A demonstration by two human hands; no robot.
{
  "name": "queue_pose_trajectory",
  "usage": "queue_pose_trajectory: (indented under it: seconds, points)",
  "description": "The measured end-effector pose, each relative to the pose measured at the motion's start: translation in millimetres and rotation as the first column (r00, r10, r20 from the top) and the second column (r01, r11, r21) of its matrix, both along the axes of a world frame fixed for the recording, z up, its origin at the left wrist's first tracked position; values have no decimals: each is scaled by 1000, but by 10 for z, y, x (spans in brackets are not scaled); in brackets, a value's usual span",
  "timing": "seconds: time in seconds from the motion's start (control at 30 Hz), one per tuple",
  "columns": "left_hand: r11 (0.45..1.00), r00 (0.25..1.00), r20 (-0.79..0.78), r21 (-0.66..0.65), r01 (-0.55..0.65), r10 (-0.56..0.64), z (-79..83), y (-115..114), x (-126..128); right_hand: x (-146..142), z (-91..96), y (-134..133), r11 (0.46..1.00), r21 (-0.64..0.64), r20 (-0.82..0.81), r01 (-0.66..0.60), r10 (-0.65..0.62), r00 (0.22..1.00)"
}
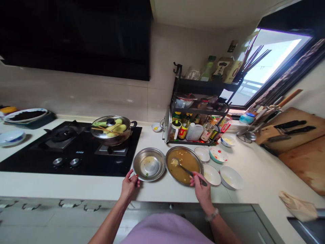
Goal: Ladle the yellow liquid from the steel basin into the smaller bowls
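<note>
My left hand (130,184) grips the near rim of a nearly bare steel bowl (149,164) on the white counter. My right hand (200,186) holds the handle of a spoon (186,170) whose bowl rests in the brown soup of a second steel bowl (184,164), just right of the first. The two bowls sit side by side, almost touching, in front of the stove's right edge.
A black gas stove (68,149) carries a lidded pan of corn (111,130). Small white bowls (231,177) and a colourful dish (218,155) lie right of the soup. A black condiment rack (198,112), knife block (281,134) and wooden boards (304,159) stand behind.
</note>
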State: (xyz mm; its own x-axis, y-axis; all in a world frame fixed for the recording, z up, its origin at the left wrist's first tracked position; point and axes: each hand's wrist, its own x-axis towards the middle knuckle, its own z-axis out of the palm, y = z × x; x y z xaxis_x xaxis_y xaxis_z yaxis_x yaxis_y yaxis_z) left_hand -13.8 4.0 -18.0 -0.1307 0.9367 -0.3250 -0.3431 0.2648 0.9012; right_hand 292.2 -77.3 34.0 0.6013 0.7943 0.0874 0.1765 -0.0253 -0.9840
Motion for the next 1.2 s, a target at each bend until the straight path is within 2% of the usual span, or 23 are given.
queue_pose_trajectory:
  seconds: [0.1, 0.23, 0.4, 0.6, 0.8, 1.0, 1.1, 1.2]
  points:
    - [1000, 1000, 2, -3, 2, -2, 6, -4, 3, 28, 82, 44, 994, -4, -165, 108, -107, 980]
    - [1000, 1000, 16, 3, -4, 4, -12, -1, 6, 70, 225, 62, 986, 16, -236, 167, -159, 959]
    - [1000, 1000, 24, -4, -19, 19, -32, 4, 6, 89, 277, 53, 985, 9, -268, 174, -166, 949]
    - [1000, 1000, 15, 7, -14, 14, -9, -8, 10, 61, 344, 78, 992, 22, -293, 125, -113, 949]
    - [1000, 1000, 10, 12, -16, 16, -9, 4, 19, -81, 446, 169, 998, 53, -266, 40, -25, 964]
    - [1000, 1000, 13, 20, 1, -2, -24, 4, 10, -296, 392, 272, 992, 62, -185, -113, 123, 975]
    - [1000, 1000, 11, 17, 3, -3, -30, 2, 7, -392, 353, 264, 971, 104, -65, -214, 221, 973]
    - [1000, 1000, 16, 18, -9, 9, -33, 3, 6, -434, 337, 206, 929, 132, 149, -344, 325, 934]
